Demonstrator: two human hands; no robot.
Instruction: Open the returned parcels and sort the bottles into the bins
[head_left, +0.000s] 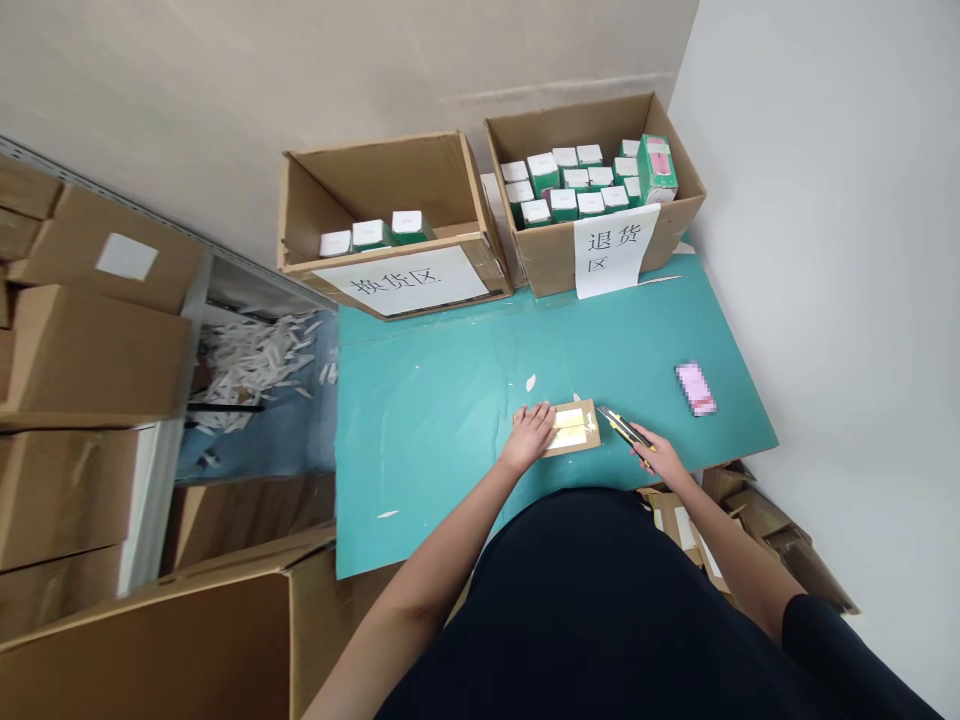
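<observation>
A small brown cardboard box (pixel 592 428) lies on the green tabletop, with a white and yellow label on its upper face. My left hand (pixel 529 434) is closed over the box's left end, holding it against the table and hiding that part. My right hand (pixel 657 456) is wrapped round a black and yellow utility knife (pixel 621 428). The knife's tip points up and left, close beside the box's right end; whether it touches the cardboard I cannot tell.
Two open cartons with white signs stand at the table's back: the left carton (pixel 300 262) and the right carton (pixel 547 262) hold green-and-white boxes. A blurred pink object (pixel 696 389) lies at right. A large open carton (pixel 315 600) stands at lower left, near stacked cartons (pixel 97 350).
</observation>
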